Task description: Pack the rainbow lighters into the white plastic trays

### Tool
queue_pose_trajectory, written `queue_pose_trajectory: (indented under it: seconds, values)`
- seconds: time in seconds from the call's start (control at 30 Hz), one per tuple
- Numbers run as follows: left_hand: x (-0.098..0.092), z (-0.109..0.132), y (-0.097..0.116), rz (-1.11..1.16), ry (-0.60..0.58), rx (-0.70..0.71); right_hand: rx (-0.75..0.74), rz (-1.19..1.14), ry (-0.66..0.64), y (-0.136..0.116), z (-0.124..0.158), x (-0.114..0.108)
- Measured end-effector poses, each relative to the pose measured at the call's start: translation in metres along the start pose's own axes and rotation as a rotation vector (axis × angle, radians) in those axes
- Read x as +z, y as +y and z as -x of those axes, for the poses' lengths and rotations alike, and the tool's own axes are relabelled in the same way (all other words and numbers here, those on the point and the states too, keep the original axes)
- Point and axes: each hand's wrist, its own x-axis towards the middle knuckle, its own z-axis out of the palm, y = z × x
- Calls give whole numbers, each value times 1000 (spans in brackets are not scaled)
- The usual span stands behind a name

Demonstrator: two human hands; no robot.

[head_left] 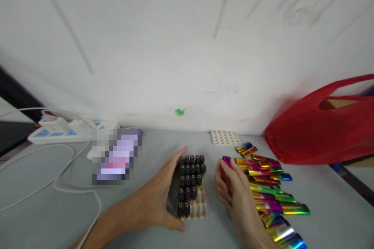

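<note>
My left hand (pixel 162 190) lies against the left side of a cream tray (pixel 200 207), fingers stretched along it and thumb at its near corner. Several black capped lighters (pixel 190 179) stand upright in the tray. Just right of the tray, my right hand (pixel 230 184) is closed round a shiny rainbow-coloured sleeve (pixel 226 161), whose magenta tip sticks out above the fingers. Several more rainbow sleeves (pixel 270 188) lie in a row on the grey table to the right of that hand.
An empty cream tray (pixel 224 137) lies by the white wall. A red plastic bag (pixel 321 128) sits at the far right. On the left are a white power strip (pixel 62 131) with cables (pixel 58 179) and a blurred-out phone (pixel 117 155).
</note>
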Motion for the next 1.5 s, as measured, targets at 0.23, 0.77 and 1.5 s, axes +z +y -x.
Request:
queue_pose_trajectory:
  seconds: [0.23,0.77,1.5]
  values:
    - [-2,-1,0,-2,-8,-29,162,-260,-180,-7,-2,-1]
    - [-1,-1,-4,-35,2,1,164,-262,-282,-1,5,2]
    - [0,0,-3,-70,-2,4,205,-177,-231,5,5,5]
